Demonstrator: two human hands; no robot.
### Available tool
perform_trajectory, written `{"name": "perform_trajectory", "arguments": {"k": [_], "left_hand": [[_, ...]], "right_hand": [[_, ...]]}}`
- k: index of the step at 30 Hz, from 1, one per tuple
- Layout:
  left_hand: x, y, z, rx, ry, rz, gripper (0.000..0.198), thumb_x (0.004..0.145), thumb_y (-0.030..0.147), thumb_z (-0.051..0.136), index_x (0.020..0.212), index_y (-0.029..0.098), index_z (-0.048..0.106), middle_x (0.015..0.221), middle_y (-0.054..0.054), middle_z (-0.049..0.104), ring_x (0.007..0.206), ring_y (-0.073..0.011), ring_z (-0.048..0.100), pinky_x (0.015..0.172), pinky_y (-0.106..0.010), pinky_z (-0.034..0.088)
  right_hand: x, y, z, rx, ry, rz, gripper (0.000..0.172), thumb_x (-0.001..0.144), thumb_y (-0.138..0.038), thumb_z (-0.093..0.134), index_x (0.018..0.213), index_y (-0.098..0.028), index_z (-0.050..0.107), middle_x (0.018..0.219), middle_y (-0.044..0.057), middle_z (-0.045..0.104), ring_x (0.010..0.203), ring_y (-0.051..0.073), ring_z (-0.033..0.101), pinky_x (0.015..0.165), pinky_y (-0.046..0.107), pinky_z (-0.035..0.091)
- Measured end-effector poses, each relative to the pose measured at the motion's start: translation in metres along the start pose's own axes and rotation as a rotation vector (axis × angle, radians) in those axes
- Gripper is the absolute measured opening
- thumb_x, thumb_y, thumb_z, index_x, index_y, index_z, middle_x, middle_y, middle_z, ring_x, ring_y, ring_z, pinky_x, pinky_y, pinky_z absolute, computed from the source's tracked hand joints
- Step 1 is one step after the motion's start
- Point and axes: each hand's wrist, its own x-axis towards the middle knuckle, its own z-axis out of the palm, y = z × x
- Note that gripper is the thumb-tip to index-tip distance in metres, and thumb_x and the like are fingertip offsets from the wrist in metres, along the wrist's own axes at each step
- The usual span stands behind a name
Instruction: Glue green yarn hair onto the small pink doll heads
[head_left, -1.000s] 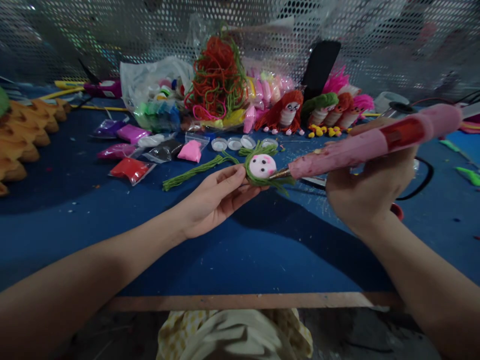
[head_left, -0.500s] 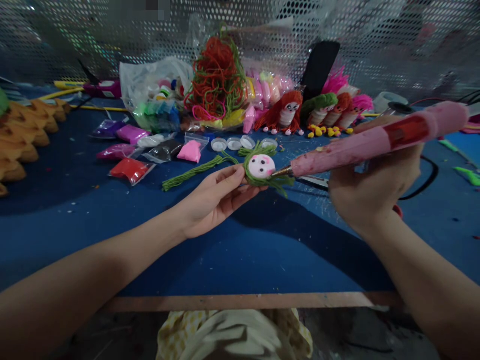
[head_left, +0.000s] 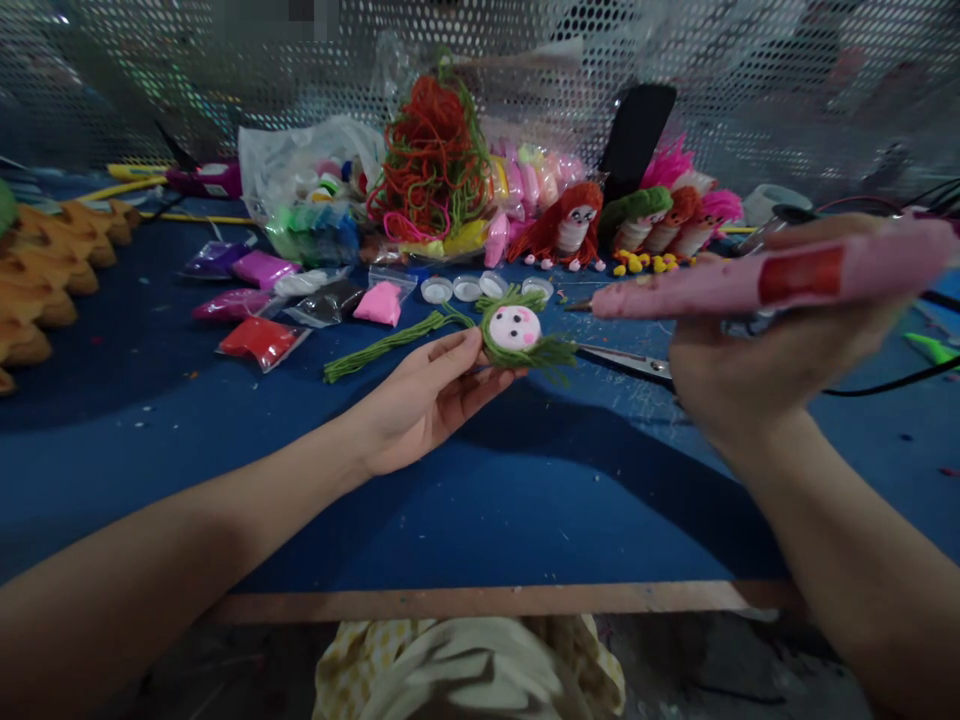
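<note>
Broadly, a blue tabletop [head_left: 525, 520] fills the view, with a perforated panel [head_left: 337, 70] standing along its far side. At the left edge sits an orange-brown tray [head_left: 67, 270] with a bumpy surface. Near the panel rises a heap of red and green yarn [head_left: 431, 150], a clear plastic bag [head_left: 262, 165] to its left and a black upright object [head_left: 637, 135] to its right.

The person's right hand [head_left: 780, 350] is closed around a pink glue gun [head_left: 690, 285], whose metal tip points left and stays clear of the doll head; some of the fingers are hidden. Below that tip, scissors [head_left: 626, 362] lie partly behind the right hand.

A red-haired doll [head_left: 574, 225] stands in front of the black upright object. The left hand [head_left: 427, 400] pinches the left edge of a green-haired doll head [head_left: 514, 328], holding it above the middle of the tabletop with its white face upward. A strand of green yarn [head_left: 382, 345] stretches left from it. Smaller still, a pink packet [head_left: 382, 300] lies beyond that strand, and round clear lids [head_left: 466, 288] line up just behind the doll head.
</note>
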Motion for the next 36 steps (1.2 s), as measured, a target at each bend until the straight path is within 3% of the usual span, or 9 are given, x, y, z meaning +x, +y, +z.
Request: {"name": "perform_trajectory", "arguments": {"k": [3,6,8,10,12,14,16,19,36], "left_hand": [[0.000,0.001,-0.001,-0.013,-0.015,0.002,0.014,0.098,0.018,0.058,0.093,0.014,0.071,0.087,-0.004,0.076,0.079,-0.0103,0.075,0.081,-0.017,0.062],[0.000,0.001,-0.002,-0.024,-0.001,-0.001,0.014,0.098,0.018,0.059,0.089,0.013,0.070,0.081,-0.003,0.075,0.074,-0.0097,0.075,0.074,-0.016,0.062],[0.000,0.000,-0.002,-0.021,-0.005,-0.005,0.014,0.097,0.018,0.060,0.089,0.013,0.069,0.081,-0.003,0.075,0.073,-0.0095,0.075,0.073,-0.016,0.062],[-0.001,-0.001,-0.002,-0.022,-0.015,0.000,0.013,0.097,0.018,0.060,0.091,0.014,0.070,0.082,-0.003,0.076,0.074,-0.0097,0.075,0.076,-0.017,0.062],[-0.002,-0.002,-0.001,-0.037,-0.030,0.011,0.015,0.098,0.016,0.058,0.090,0.014,0.070,0.082,-0.003,0.076,0.076,-0.0099,0.075,0.079,-0.018,0.062],[-0.003,-0.003,0.000,-0.056,-0.057,0.019,0.017,0.098,0.014,0.057,0.089,0.014,0.070,0.086,-0.004,0.077,0.078,-0.0098,0.075,0.080,-0.018,0.062],[-0.003,-0.003,0.000,-0.062,-0.071,0.016,0.016,0.097,0.013,0.058,0.089,0.014,0.071,0.089,-0.004,0.078,0.079,-0.0091,0.075,0.082,-0.017,0.061],[-0.003,-0.005,-0.001,-0.054,-0.071,0.012,0.011,0.096,0.013,0.061,0.092,0.014,0.072,0.089,-0.003,0.077,0.077,-0.0077,0.074,0.086,-0.018,0.060],[-0.003,-0.006,-0.002,-0.012,-0.095,-0.001,0.005,0.092,0.016,0.068,0.096,0.015,0.071,0.091,-0.001,0.075,0.082,-0.0076,0.074,0.086,-0.017,0.060]], "right_hand": [[-0.001,0.033,0.022,-0.227,-0.038,-0.012,0.064,0.066,-0.042,0.080,0.117,-0.015,0.054,0.128,0.026,0.057,0.125,0.045,0.052,0.104,0.065,0.035],[0.001,0.055,0.041,-0.319,-0.379,0.230,0.038,0.064,-0.044,0.078,0.080,-0.020,0.053,0.089,0.018,0.066,0.091,0.036,0.064,0.084,0.055,0.046],[0.005,0.056,0.044,-0.344,-0.523,0.348,0.043,0.062,-0.044,0.079,0.062,-0.024,0.041,0.070,0.014,0.061,0.077,0.031,0.063,0.076,0.052,0.046],[0.011,0.038,0.036,-0.316,-0.479,0.312,0.043,0.064,-0.040,0.080,0.059,-0.025,0.040,0.069,0.013,0.062,0.078,0.030,0.063,0.077,0.050,0.046],[0.016,0.004,0.021,-0.096,-0.289,0.039,0.023,0.073,-0.031,0.075,0.070,-0.023,0.054,0.079,0.012,0.069,0.081,0.027,0.063,0.080,0.048,0.046],[0.017,-0.038,0.002,0.140,-0.251,-0.224,0.004,0.087,-0.022,0.064,0.084,-0.023,0.062,0.085,0.008,0.072,0.084,0.023,0.065,0.081,0.043,0.048],[0.014,-0.075,-0.013,0.377,-0.226,-0.386,0.011,0.084,-0.027,0.072,0.087,-0.025,0.062,0.078,0.002,0.070,0.074,0.020,0.066,0.076,0.041,0.050],[0.004,-0.106,-0.023,0.361,-0.276,-0.402,0.021,0.081,-0.040,0.079,0.088,-0.028,0.063,0.080,0.002,0.072,0.078,0.024,0.067,0.074,0.043,0.051],[-0.001,-0.111,-0.027,0.397,-0.281,-0.378,0.023,0.082,-0.013,0.074,0.094,-0.032,0.070,0.076,-0.001,0.074,0.072,0.022,0.066,0.065,0.040,0.054]]}}
